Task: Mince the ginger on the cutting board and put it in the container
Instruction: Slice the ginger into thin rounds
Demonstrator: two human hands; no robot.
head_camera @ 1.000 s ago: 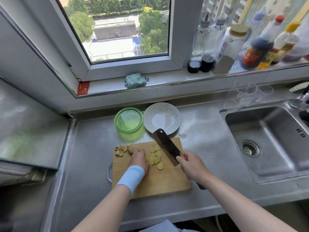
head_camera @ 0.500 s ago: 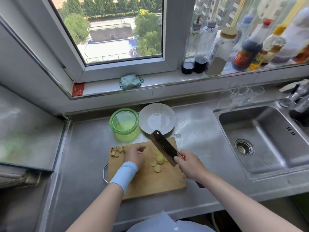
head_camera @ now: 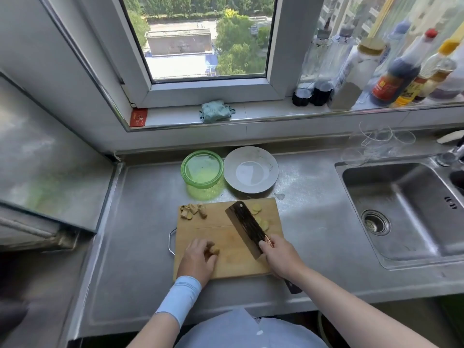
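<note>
A wooden cutting board point(head_camera: 233, 262) lies on the steel counter. My left hand point(head_camera: 198, 259) rests on its near left part, fingers curled round a small stack of ginger slices point(head_camera: 213, 250). My right hand point(head_camera: 282, 256) grips the handle of a dark cleaver point(head_camera: 247, 227), whose blade lies flat over the board, pointing away to the left. More ginger slices point(head_camera: 261, 218) show past the blade on the right. Ginger peels point(head_camera: 192, 210) sit at the board's far left corner. A green container point(head_camera: 202, 172) stands behind the board.
A white plate point(head_camera: 251, 169) sits next to the green container. The sink point(head_camera: 401, 209) is at the right, with clear glasses point(head_camera: 376, 144) behind it. Bottles point(head_camera: 391, 79) and a green cloth point(head_camera: 216, 110) line the windowsill. A stove cover point(head_camera: 45, 172) lies left.
My left hand has pulled back from the far left of the board to its near left, taking some ginger slices with it. The cleaver has shifted right, over the remaining slices.
</note>
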